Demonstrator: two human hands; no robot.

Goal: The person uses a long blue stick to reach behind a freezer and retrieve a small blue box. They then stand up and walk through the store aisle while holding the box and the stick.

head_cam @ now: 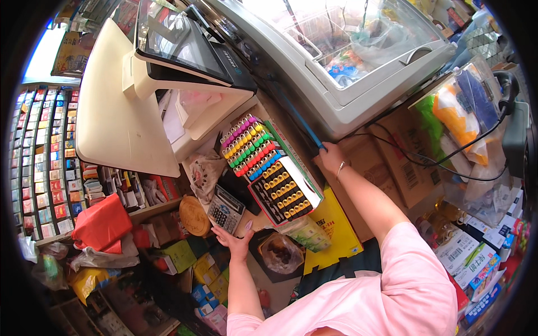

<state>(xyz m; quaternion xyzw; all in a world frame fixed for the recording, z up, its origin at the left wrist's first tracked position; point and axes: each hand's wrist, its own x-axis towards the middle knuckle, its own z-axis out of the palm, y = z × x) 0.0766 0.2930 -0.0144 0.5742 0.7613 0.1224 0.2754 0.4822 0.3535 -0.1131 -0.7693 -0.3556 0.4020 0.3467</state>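
Note:
My right hand [332, 157] is closed around the near end of a thin blue rod [300, 113], which runs into the gap beside a grey chest freezer [302, 80]. My left hand [236, 244] rests at the counter's edge with its fingers apart and nothing seen in it. Just beyond its fingertips lies a grey desk calculator [227, 209]; whether they touch it I cannot tell. A display of coloured lighters [252, 145] stands between my hands. Adjoining it is a tray of black lighters with gold tops [282, 193]. A round wooden board [194, 216] sits left of the calculator.
A white point-of-sale terminal [122, 101] fills the upper left. Cardboard boxes [395, 155] stand under the freezer, with black cables [445, 161] looping across at right. Cigarette shelves [50, 168] line the far left. A yellow carton [332, 231] stands below the lighters.

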